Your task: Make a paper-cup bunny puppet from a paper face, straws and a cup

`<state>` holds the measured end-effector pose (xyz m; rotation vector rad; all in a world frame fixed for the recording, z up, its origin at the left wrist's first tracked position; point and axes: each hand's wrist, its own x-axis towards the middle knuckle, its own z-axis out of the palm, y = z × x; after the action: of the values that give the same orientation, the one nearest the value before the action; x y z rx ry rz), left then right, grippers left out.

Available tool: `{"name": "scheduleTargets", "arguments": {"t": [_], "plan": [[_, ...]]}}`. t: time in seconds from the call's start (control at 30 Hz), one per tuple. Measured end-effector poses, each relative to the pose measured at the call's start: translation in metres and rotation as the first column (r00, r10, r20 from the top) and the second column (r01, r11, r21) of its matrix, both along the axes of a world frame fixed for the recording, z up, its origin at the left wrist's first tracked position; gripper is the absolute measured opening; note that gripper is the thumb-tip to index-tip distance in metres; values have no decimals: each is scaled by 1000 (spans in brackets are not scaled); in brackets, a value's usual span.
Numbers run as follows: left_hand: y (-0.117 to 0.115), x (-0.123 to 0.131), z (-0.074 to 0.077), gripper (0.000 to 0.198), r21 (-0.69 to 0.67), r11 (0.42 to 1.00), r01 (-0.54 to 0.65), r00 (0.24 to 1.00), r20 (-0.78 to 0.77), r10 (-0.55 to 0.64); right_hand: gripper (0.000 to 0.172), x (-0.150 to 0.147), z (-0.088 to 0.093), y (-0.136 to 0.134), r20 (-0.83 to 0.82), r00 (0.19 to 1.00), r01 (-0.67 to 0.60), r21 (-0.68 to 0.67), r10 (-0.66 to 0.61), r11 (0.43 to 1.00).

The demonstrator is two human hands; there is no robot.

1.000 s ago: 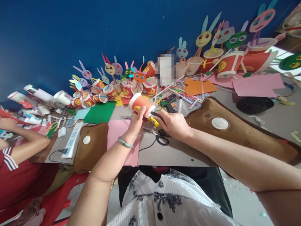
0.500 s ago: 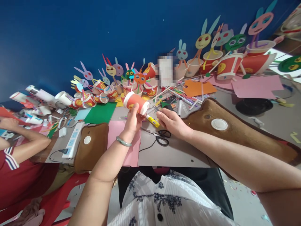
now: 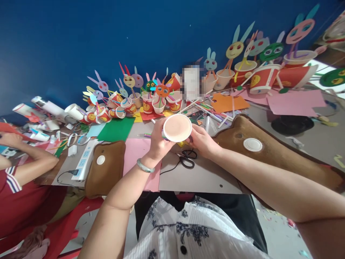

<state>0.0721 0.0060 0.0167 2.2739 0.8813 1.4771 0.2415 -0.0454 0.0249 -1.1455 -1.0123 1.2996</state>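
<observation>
A paper cup (image 3: pixel 178 127) is turned with its pale round end and white rim towards me. My left hand (image 3: pixel 159 142) is wrapped round the cup's left side, a jade-like bangle on the wrist. On the other side, my right hand (image 3: pixel 203 140) has its fingers bent behind the cup's edge, touching it or very close. Those fingertips are hidden, and so is whatever they may hold. Black-handled scissors (image 3: pixel 187 160) lie on the table just below the hands. Under the left forearm is a sheet of pink paper (image 3: pixel 138 153).
Decorated cups with paper rabbit faces (image 3: pixel 162 91) line the blue wall. A brown hot-water bag (image 3: pixel 275 151) lies at right, another (image 3: pixel 109 165) at left beside a power strip (image 3: pixel 85 162). Green card (image 3: pixel 115 127) and scattered sticks lie behind. A co-worker's arm (image 3: pixel 37 158) is at far left.
The cup has swung from lying sideways to facing me end-on and moved right. My right hand, which pinched a small greyish thing, is now against or behind the cup's right side.
</observation>
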Motion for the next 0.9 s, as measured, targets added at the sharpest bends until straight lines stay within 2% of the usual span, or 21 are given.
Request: {"name": "scheduleTargets", "arguments": {"t": [0.1, 0.3, 0.47, 0.53, 0.63, 0.67, 0.73, 0.8, 0.9], "plan": [[0, 1, -1, 63, 80, 996, 50, 998, -28, -47, 44, 0, -4, 2, -5, 1000, 30, -10, -30, 1000], [-4, 2, 7, 59, 21, 998, 62, 998, -34, -61, 36, 0, -9, 3, -27, 999, 32, -2, -32, 999], [-3, 1, -1, 68, 55, 994, 95, 995, 24, -97, 35, 1, 2, 1, -198, 979, -50, -31, 43, 998], [-6, 0, -4, 70, -3, 995, 102, 993, 58, -102, 34, 3, 9, 0, -290, 952, -112, -46, 95, 993], [-13, 2, -1, 67, -211, 971, 109, 982, 174, -72, 36, 4, 16, -2, -349, 928, -159, -62, 128, 985], [-16, 4, 2, 64, -285, 950, 125, 970, 235, -57, 38, 4, 18, -3, -352, 927, -162, -60, 131, 985], [-19, 8, 10, 54, -463, 857, 224, 928, 371, -42, 41, 3, 19, -5, -336, 933, -147, -40, 126, 988], [-19, 12, 17, 48, -587, 734, 340, 839, 542, 45, 40, 1, 18, -7, -275, 956, -105, -7, 99, 994], [-11, 15, 23, 52, -677, 492, 547, 713, 685, 150, 36, -2, 15, -9, -134, 990, -37, 63, 45, 997]]}}
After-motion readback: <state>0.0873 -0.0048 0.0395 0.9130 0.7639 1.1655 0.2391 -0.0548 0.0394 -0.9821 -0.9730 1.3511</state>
